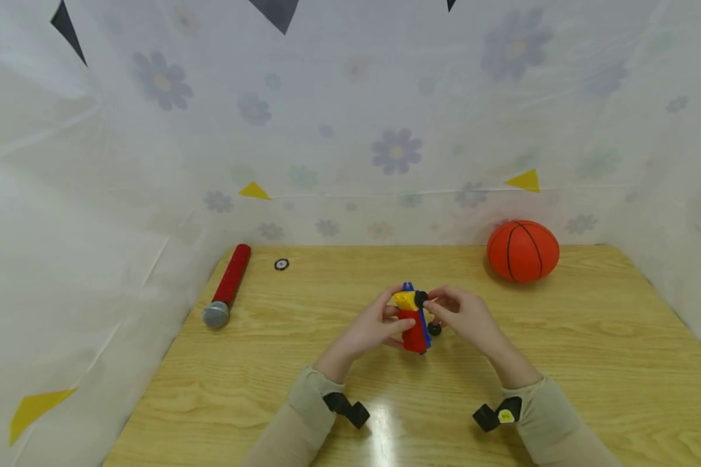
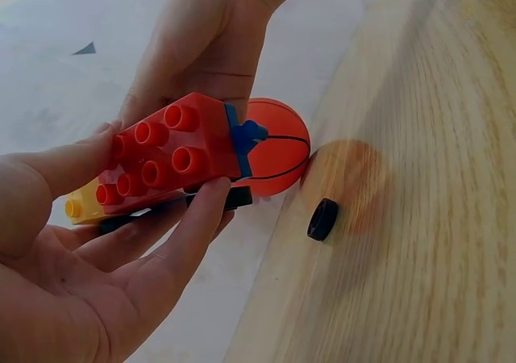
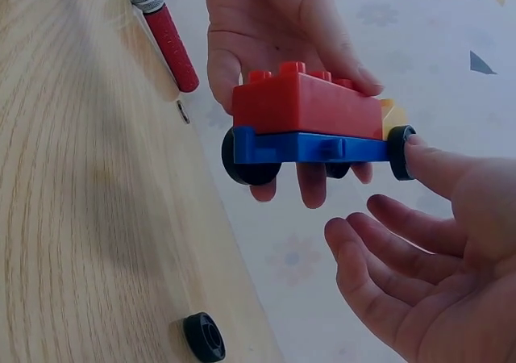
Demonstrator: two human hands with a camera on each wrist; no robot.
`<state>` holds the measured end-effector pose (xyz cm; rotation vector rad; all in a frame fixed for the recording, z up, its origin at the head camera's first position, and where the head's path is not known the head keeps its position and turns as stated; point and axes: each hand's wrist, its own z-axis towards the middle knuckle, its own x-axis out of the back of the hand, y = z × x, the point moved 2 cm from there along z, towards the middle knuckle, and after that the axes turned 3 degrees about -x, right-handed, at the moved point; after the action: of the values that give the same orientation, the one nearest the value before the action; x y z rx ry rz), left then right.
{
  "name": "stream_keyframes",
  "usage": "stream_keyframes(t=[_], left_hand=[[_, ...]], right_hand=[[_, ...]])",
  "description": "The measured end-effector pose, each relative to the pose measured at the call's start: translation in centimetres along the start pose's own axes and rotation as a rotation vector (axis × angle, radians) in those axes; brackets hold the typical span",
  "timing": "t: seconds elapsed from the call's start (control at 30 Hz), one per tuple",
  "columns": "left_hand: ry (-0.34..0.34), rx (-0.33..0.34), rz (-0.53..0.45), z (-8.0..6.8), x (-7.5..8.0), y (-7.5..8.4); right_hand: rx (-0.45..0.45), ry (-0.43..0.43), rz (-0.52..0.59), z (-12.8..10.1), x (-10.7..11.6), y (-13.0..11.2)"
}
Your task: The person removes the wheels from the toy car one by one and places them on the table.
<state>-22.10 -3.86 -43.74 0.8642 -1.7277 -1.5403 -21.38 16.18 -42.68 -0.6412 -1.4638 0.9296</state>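
Note:
My left hand (image 1: pixel 375 327) grips a toy car (image 1: pixel 415 331) above the table, fingers beneath it and thumb against its side. The car has a blue base (image 3: pixel 306 146), a studded red brick (image 2: pixel 157 153) and a smaller yellow brick (image 1: pixel 405 300). At the yellow end, my right hand (image 1: pixel 464 318) pinches a black wheel (image 3: pixel 401 153) at the car's side. One of its digits presses the wheel's outer face while the lower fingers hang apart from the car. A loose black wheel (image 2: pixel 323 219) rests on the wooden table below the car.
A toy basketball (image 1: pixel 522 251) sits at the back right of the table (image 1: pixel 239 389). Along the left edge lies a red microphone (image 1: pixel 232 279), with a small round disc (image 1: pixel 282 264) to its right. White flowered sheeting (image 1: pixel 339 130) surrounds the sides and back.

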Motion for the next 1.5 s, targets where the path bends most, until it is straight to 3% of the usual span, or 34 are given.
stream_keyframes(t=[0.53, 0.93, 1.5], left_hand=[[-0.061, 0.039, 0.053, -0.56, -0.09, -0.06], [-0.094, 0.046, 0.087, -0.65, 0.09, -0.35], [-0.192, -0.014, 0.127, -0.71, 0.14, -0.4]], right_hand=[[0.022, -0.15, -0.02, -0.28, -0.17, 0.35], [0.069, -0.19, -0.012, -0.64, -0.34, 0.25], [0.126, -0.295, 0.001, -0.76, -0.37, 0.43]])
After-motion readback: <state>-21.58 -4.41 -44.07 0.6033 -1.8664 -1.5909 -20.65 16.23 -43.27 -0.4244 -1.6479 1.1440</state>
